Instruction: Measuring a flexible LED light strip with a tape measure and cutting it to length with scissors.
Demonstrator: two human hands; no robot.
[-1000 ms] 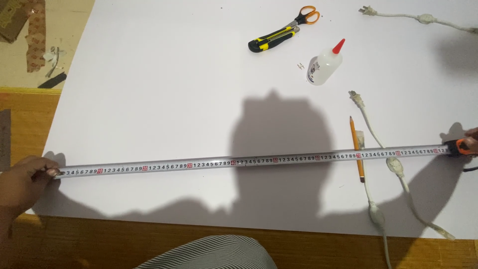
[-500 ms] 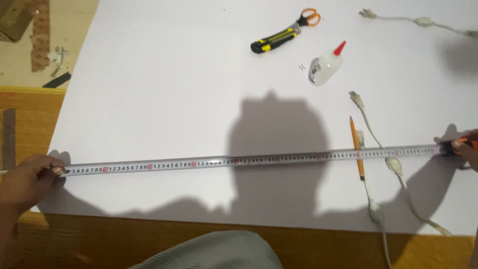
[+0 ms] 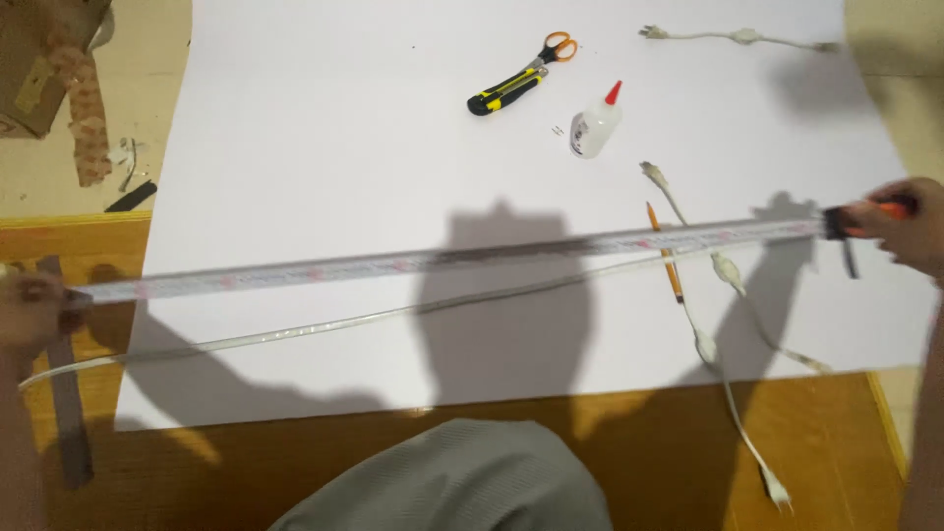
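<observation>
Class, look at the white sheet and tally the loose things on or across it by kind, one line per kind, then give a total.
Tape measure: 1
Utility knife: 1
Scissors: 1
Glue bottle: 1
Pencil: 1
White cords: 2
Total: 7
The left hand and right hand hold the tape's two ends.

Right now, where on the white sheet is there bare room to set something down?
Widest free patch: the white sheet left of the utility knife, above the tape measure. A narrower strip lies below the tape at centre. Crowded on the right: glue bottle, pencil and white cable.
</observation>
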